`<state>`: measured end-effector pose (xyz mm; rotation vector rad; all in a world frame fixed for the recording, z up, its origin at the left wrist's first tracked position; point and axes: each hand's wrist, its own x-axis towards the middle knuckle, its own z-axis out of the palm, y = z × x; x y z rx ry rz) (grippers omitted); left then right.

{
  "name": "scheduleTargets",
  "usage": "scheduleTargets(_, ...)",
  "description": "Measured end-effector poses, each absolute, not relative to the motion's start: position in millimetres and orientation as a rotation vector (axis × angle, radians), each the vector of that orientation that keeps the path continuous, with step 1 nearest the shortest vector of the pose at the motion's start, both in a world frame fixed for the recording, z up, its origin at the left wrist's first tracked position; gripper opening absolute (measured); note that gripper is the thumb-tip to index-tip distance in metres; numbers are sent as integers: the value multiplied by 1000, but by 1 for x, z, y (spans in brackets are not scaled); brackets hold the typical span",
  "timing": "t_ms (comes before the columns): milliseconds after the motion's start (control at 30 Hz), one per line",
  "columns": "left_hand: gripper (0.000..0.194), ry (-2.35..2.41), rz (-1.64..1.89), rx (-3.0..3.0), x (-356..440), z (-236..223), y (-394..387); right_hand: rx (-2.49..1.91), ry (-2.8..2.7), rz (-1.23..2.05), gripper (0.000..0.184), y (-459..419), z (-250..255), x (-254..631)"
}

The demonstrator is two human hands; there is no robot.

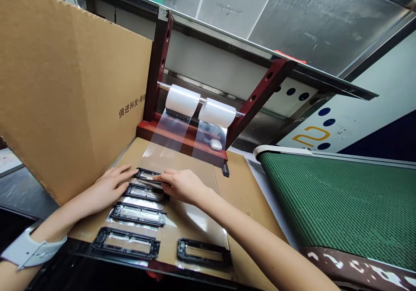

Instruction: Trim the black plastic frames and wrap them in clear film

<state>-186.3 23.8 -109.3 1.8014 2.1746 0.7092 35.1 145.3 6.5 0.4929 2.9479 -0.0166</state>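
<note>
Black rectangular plastic frames lie in a column on clear film. My right hand (183, 185) pinches the right end of the farthest black frame (147, 174), whose near edge looks slightly raised. My left hand (110, 185) is open, its fingers stretched toward that frame's left end. Just below lies a second frame (144, 192), partly behind my right fingertips. Closer to me are a third frame (138, 214) and a fourth frame (126, 242). Another frame (204, 253) lies apart at the near right, on a second film strip.
Two white film rolls (183, 100) hang on a rod in a dark red stand (182, 141) at the back. Cardboard (240, 221) covers the work surface. A tall cardboard panel (74, 79) rises at left; a green conveyor belt (344, 200) runs at right.
</note>
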Motion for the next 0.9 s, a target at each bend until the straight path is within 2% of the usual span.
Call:
scheduleTargets(633,66,2028,804,1788,-206,-129,35,756,2893,72,39,148,28,119)
scheduleTargets(767,74,1991,951,1772,-195,-124,35,1054,3018,138,41,129,27,150)
scheduleTargets(900,59,1909,1105,1728,-179,-121,-1,1567,3059,309,53,114,-5,217)
